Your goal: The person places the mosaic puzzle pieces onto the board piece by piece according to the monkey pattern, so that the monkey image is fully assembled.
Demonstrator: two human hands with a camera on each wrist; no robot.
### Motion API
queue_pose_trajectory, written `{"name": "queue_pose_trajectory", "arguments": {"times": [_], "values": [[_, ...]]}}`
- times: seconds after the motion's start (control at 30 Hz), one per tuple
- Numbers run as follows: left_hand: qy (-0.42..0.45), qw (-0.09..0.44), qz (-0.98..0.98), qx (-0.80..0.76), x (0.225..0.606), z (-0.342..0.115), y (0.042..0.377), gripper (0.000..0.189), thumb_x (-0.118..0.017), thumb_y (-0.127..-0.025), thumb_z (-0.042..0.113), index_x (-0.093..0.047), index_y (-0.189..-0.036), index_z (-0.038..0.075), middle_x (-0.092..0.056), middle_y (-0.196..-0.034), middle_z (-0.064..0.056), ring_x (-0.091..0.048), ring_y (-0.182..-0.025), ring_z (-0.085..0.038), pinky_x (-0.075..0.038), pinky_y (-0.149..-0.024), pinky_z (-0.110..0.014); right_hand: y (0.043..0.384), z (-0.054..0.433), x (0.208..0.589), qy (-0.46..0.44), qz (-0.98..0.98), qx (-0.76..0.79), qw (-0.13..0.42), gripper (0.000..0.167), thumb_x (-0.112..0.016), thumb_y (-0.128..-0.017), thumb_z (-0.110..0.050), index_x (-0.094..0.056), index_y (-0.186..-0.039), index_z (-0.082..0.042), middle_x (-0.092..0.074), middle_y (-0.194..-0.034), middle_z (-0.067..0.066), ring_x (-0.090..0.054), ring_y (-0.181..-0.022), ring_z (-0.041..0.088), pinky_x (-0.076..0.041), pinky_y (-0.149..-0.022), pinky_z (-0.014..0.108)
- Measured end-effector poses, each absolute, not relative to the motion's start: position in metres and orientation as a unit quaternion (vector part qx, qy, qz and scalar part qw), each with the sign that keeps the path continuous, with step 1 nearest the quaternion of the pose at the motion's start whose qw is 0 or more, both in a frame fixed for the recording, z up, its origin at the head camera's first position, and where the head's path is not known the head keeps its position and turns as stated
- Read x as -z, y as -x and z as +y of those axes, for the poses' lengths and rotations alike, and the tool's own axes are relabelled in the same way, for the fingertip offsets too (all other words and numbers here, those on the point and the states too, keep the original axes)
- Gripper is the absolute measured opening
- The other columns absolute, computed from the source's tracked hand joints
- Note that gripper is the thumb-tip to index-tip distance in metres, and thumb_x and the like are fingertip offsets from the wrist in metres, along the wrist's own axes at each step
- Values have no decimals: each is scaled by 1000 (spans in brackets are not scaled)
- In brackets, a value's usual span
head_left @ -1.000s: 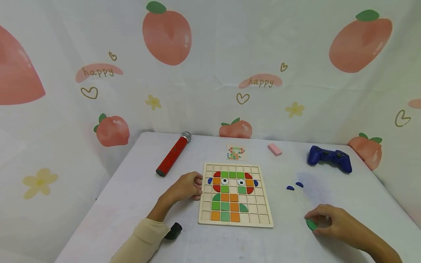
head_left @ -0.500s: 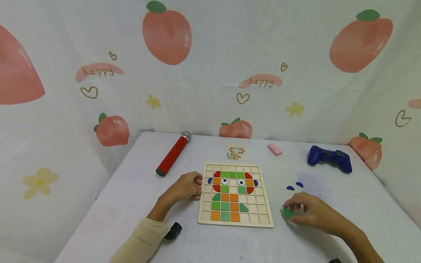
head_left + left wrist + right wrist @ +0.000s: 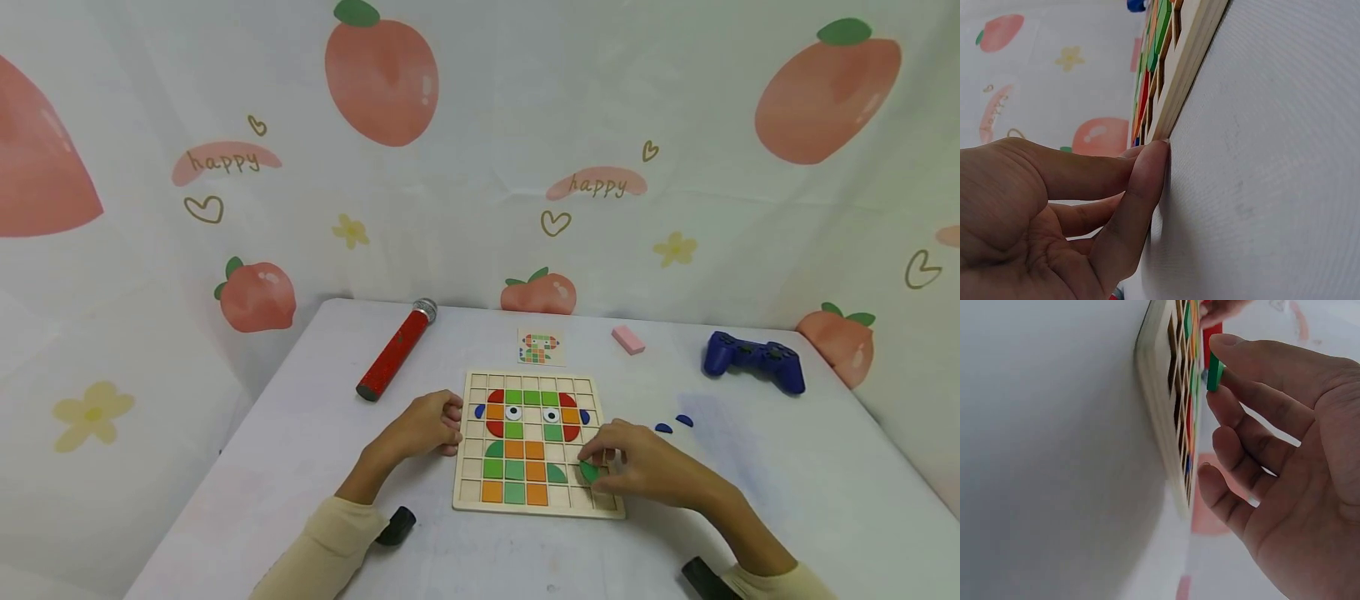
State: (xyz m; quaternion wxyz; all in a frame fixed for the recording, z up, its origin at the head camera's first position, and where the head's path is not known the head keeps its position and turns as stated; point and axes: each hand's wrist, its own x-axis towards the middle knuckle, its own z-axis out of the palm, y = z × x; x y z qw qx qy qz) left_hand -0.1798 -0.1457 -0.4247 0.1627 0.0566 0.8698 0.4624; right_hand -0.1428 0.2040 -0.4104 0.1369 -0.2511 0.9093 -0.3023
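My right hand (image 3: 648, 467) pinches a green tile (image 3: 588, 472) between thumb and fingers, over the right part of the wooden puzzle board (image 3: 581, 502). The right wrist view shows the tile edge-on (image 3: 1214, 373), a little off the board. Its full outline is partly covered by fingers. My left hand (image 3: 423, 427) holds the board's left edge, thumb and fingertips against its side, as the left wrist view also shows. Set in the board's square grid are red, green, orange and blue tiles and two eye tiles, forming a figure.
Two small blue half-round tiles (image 3: 673, 424) lie right of the board. Behind it are a picture card (image 3: 541, 347) and a pink block (image 3: 628, 339). A red microphone (image 3: 396, 350) lies at the left, a blue game controller (image 3: 753, 362) at the back right.
My right hand has moved left with the green tile, from the bare tabletop at the right to over the board. My left hand has stayed at the board's left edge.
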Motion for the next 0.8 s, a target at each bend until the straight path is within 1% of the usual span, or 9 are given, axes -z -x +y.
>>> {"name": "queue_pose_trajectory", "arguments": {"times": [0.13, 0.33, 0.4, 0.53, 0.6, 0.67, 0.73, 0.8], "values": [[-55, 165, 869, -463, 425, -146, 180, 48, -76, -90, -5, -59, -135, -5, -63, -106, -10, -64, -88, -19, -66, -73, -28, 150, 187, 410, 272, 902, 304, 143, 25, -84, -88, -31, -79, -112, -25, -67, -103, -15, -56, -100, 14, -55, -86, 29], [-56, 165, 870, -462, 425, -146, 181, 48, -76, -90, -5, -60, -135, -4, -63, -106, -9, -64, -88, -19, -65, -73, -28, 156, 163, 410, 307, 892, 300, 140, 26, -85, -89, -30, -80, -113, -23, -67, -102, -17, -57, -99, 11, -55, -92, 34], [-56, 164, 871, -460, 425, -146, 181, 48, -76, -90, -5, -60, -135, -4, -63, -106, -9, -64, -88, -19, -65, -74, -28, 157, 154, 410, 316, 889, 298, 142, 26, -86, -89, -30, -80, -113, -23, -68, -103, -18, -57, -98, 10, -55, -93, 34], [-57, 163, 872, -457, 424, -146, 181, 48, -76, -90, -5, -60, -135, -4, -64, -106, -9, -64, -88, -19, -65, -74, -28, 160, 139, 409, 331, 882, 301, 151, 25, -85, -89, -29, -81, -113, -23, -68, -102, -17, -58, -97, 10, -55, -89, 32], [-58, 163, 872, -458, 424, -146, 181, 48, -76, -90, -5, -60, -135, -5, -64, -106, -9, -64, -88, -19, -65, -74, -28, 160, 132, 409, 335, 879, 301, 156, 24, -84, -90, -30, -81, -114, -24, -68, -103, -18, -57, -99, 10, -55, -91, 32], [-59, 163, 871, -459, 425, -147, 181, 48, -76, -90, -6, -59, -135, -5, -64, -106, -10, -64, -88, -19, -66, -74, -28, 160, 125, 409, 338, 877, 302, 161, 24, -84, -91, -31, -81, -114, -25, -68, -105, -20, -56, -103, 9, -54, -95, 34], [-60, 165, 870, -461, 425, -147, 181, 48, -76, -90, -6, -59, -135, -5, -63, -106, -10, -64, -88, -19, -66, -74, -28, 160, 119, 410, 343, 873, 306, 166, 24, -84, -91, -31, -81, -114, -25, -69, -106, -20, -56, -105, 9, -54, -96, 35], [-61, 165, 869, -463, 426, -147, 181, 47, -76, -90, -6, -60, -135, -5, -63, -105, -9, -64, -88, -19, -66, -74, -28, 160, 112, 410, 347, 868, 310, 170, 25, -84, -90, -32, -81, -114, -25, -68, -105, -20, -55, -105, 8, -53, -96, 34]]}}
